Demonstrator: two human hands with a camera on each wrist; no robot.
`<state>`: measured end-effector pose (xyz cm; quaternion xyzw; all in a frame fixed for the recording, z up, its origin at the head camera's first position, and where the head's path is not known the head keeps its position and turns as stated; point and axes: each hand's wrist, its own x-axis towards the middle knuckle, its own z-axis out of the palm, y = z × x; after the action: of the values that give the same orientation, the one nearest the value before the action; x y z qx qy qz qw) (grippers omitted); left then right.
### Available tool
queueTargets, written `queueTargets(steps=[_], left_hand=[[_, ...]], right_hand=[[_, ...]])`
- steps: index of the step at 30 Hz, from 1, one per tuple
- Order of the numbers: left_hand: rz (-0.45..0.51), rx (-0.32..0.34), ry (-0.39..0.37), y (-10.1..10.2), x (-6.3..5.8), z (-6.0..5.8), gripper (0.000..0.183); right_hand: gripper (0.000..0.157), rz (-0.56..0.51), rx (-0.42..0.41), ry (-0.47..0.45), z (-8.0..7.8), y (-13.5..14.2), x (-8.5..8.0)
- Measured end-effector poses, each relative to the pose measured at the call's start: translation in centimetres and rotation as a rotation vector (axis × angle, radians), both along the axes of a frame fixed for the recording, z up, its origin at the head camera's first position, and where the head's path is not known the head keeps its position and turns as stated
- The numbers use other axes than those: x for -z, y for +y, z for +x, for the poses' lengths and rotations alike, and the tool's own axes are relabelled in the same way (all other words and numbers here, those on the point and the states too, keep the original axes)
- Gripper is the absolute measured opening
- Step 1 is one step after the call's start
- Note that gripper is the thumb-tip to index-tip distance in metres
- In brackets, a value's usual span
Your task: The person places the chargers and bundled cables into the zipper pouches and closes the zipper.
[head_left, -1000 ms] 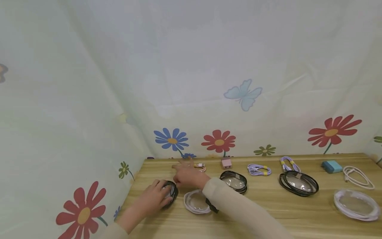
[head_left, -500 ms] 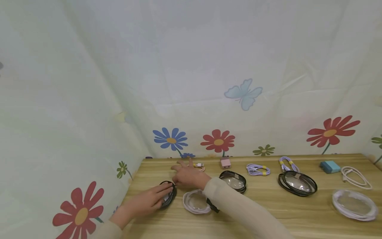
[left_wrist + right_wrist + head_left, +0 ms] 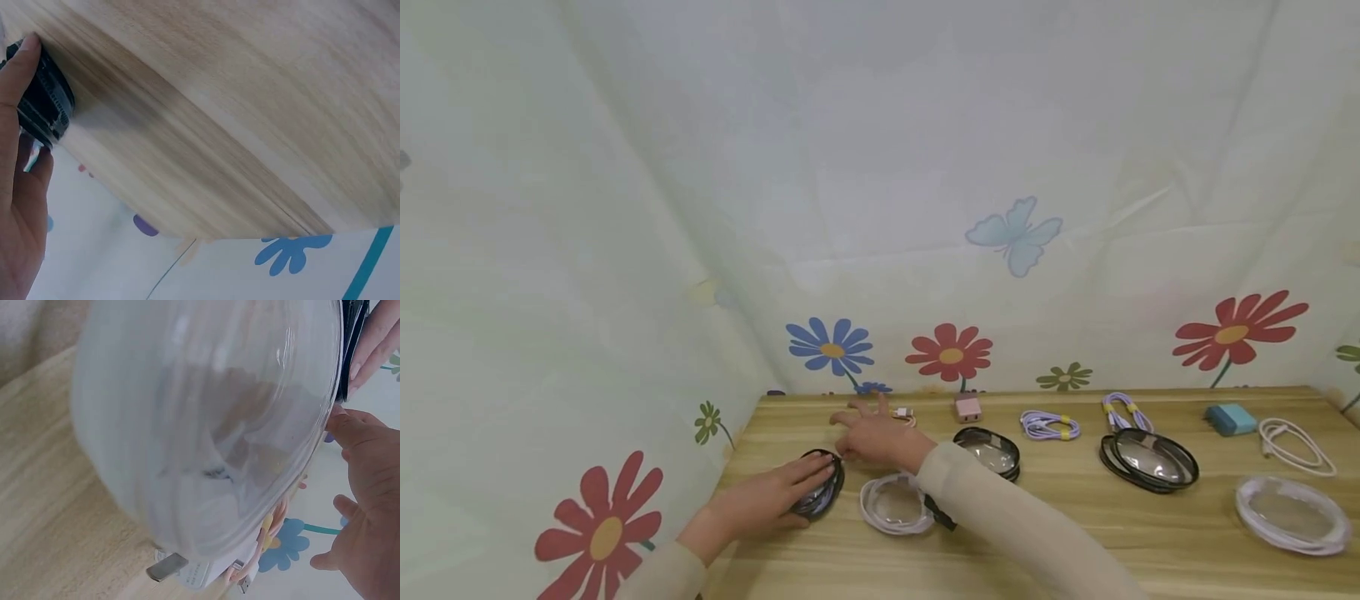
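Observation:
A round clear pouch with a black rim rests on the table's left part. My left hand grips it from the left; in the left wrist view the thumb and a finger lie on either side of the black pouch. From above, my right hand reaches to its far right edge. In the right wrist view that hand's thumb and index finger meet at the edge of the black rim, the other fingers spread; what they pinch is too small to tell. A white-rimmed round pouch lies under the right wrist.
Behind the right hand are a coiled cable and a pink charger. Further right lie black-rimmed pouches, purple cables, a blue charger, a white cable and another white-rimmed pouch. Fabric walls border the table.
The left hand has shifted from lying over the black-rimmed pouch to gripping its left side, and more of the pouch shows now. My right hand has barely moved.

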<state>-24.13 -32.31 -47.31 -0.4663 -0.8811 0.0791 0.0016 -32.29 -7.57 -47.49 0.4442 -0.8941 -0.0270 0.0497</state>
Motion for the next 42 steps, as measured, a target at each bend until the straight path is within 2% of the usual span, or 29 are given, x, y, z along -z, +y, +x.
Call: queueTargets(steps=[3, 7, 14, 18, 22, 25, 28, 32, 38, 42], left_hand=[[0.004, -0.019, 0.004, 0.2, 0.4, 0.0, 0.079], [0.006, -0.069, -0.038, 0.3, 0.7, 0.1, 0.081], [0.04, -0.178, -0.083, 0.3, 1.2, 0.2, 0.085], [0.063, -0.21, -0.051, 0.9, 1.5, 0.1, 0.086], [0.096, -0.258, -0.009, 2.3, 1.3, 0.5, 0.084], [0.137, -0.339, 0.006, 3.6, 1.2, 0.6, 0.083], [0.149, -0.436, 0.046, 4.8, 1.8, 0.2, 0.082], [0.117, -0.523, 0.103, 5.9, 2.2, -0.6, 0.082], [0.091, -0.547, 0.086, 6.3, 1.6, -0.7, 0.088], [0.095, -0.513, 0.063, 5.8, 1.2, -0.3, 0.085]], right_hand=[[0.009, -0.004, -0.011, 0.004, -0.1, 0.3, -0.1], [0.009, 0.001, -0.045, 0.0, -0.1, 0.8, -0.3], [0.013, -0.029, -0.095, -0.068, 0.1, 1.2, -0.6], [0.015, -0.047, -0.081, -0.136, 0.2, 1.3, -0.5], [0.016, -0.062, -0.055, -0.179, 0.3, 1.4, -0.3], [0.015, -0.069, -0.036, -0.19, 0.5, 1.3, -0.4], [0.012, -0.078, -0.015, -0.196, 0.6, 1.2, -0.5], [0.013, -0.101, 0.019, -0.223, 0.6, 1.2, -0.5], [0.011, -0.107, 0.109, -0.228, 0.6, 1.6, -0.4], [0.011, -0.118, 0.156, -0.222, 0.3, 1.6, -0.1]])
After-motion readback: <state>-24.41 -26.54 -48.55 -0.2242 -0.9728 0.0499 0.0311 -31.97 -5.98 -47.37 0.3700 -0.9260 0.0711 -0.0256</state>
